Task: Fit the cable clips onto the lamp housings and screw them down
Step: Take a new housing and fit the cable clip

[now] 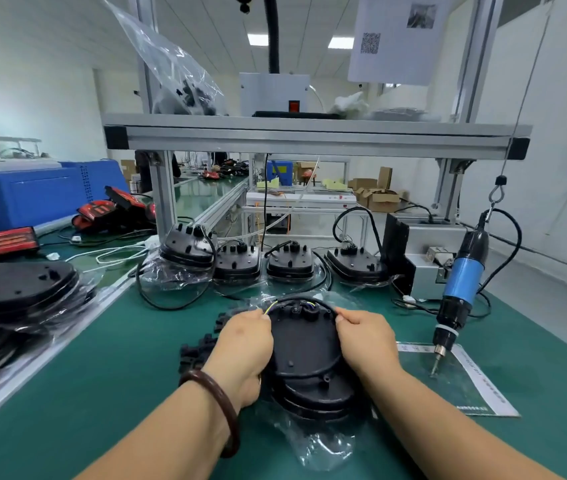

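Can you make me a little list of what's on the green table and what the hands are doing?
Lamp housing: black, lying on clear wrap
Left hand: pinches the cable at the housing's top
Right hand: pinches the same cable, other side
Cable clips: black pile left of the left hand
Screwdriver: blue, hanging at the right, untouched
Back row: four more housings

Bright, even light from ceiling panels; soft shadows, slight overall blur, wide-angle bending at edges.
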A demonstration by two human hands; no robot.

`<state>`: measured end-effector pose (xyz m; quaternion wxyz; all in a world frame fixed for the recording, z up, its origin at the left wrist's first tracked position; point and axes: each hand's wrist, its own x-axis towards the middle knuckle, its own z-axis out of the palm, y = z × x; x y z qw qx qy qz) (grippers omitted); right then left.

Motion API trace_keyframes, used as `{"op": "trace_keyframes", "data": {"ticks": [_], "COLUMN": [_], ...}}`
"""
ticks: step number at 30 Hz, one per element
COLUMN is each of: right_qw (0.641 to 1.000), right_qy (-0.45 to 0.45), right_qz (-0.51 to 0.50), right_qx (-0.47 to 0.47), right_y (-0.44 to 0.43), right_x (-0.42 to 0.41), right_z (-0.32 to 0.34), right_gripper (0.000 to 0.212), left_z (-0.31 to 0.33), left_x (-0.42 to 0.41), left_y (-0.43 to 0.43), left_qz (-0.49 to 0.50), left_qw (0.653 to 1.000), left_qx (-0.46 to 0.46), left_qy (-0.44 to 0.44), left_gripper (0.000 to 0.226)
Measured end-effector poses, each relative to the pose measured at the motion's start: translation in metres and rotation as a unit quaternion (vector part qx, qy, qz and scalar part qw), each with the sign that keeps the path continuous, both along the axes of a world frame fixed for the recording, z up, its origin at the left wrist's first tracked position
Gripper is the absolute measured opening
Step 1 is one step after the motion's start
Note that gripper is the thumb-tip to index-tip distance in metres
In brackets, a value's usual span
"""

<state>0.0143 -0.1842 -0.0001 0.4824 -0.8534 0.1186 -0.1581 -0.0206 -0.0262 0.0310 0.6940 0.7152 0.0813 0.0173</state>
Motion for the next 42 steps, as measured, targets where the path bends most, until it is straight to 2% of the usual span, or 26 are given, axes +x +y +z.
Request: {"op": "trace_keyframes", "data": {"ticks": [1, 3, 9, 12, 16, 20, 23, 27, 33, 38, 40, 42], "right_qw": [1.000, 0.997, 0.985, 0.967, 0.956, 0.910, 0.874, 0.843, 0.808, 0.782, 0.776, 0.791], "right_qy": [-0.009, -0.033, -0.056, -0.047, -0.054, 0.007, 0.032, 0.051, 0.091, 0.110, 0.133, 0.133], "right_qz": [0.002, 0.013, 0.080, 0.136, 0.181, 0.274, 0.346, 0.429, 0.508, 0.587, 0.596, 0.581], "right_qx": [0.018, 0.065, 0.145, 0.211, 0.224, 0.313, 0.340, 0.320, 0.283, 0.175, 0.156, 0.137], "right_y": [0.001, 0.004, 0.034, 0.066, 0.121, 0.189, 0.242, 0.308, 0.393, 0.450, 0.463, 0.466], "right_x": [0.000, 0.002, 0.017, 0.028, 0.038, 0.043, 0.047, 0.047, 0.041, 0.030, 0.026, 0.025], "right_z": [0.001, 0.005, 0.040, 0.056, 0.068, 0.076, 0.082, 0.089, 0.091, 0.078, 0.066, 0.059], "right_gripper": [0.030, 0.028, 0.026, 0.026, 0.014, 0.016, 0.014, 0.012, 0.023, 0.036, 0.036, 0.037], "left_z": [0.004, 0.010, 0.007, 0.013, 0.022, 0.025, 0.025, 0.027, 0.021, 0.008, 0.004, 0.001], "left_x": [-0.003, -0.003, 0.003, 0.005, 0.004, -0.002, -0.008, -0.019, -0.039, -0.056, -0.061, -0.062], "left_y": [-0.002, -0.003, 0.016, 0.041, 0.091, 0.146, 0.187, 0.237, 0.302, 0.336, 0.340, 0.338], "left_qz": [0.011, 0.025, 0.083, 0.112, 0.158, 0.252, 0.336, 0.413, 0.515, 0.621, 0.646, 0.651], "left_qw": [0.998, 0.993, 0.980, 0.968, 0.955, 0.928, 0.896, 0.853, 0.800, 0.744, 0.739, 0.748], "left_qx": [-0.054, -0.117, -0.151, -0.178, -0.184, -0.155, -0.154, -0.162, -0.129, -0.102, -0.064, 0.003], "left_qy": [-0.006, -0.025, -0.103, -0.141, -0.171, -0.226, -0.246, -0.274, -0.280, -0.223, -0.181, -0.131], "left_gripper": [0.023, 0.034, 0.042, 0.043, 0.043, 0.040, 0.040, 0.042, 0.035, 0.042, 0.044, 0.046]}}
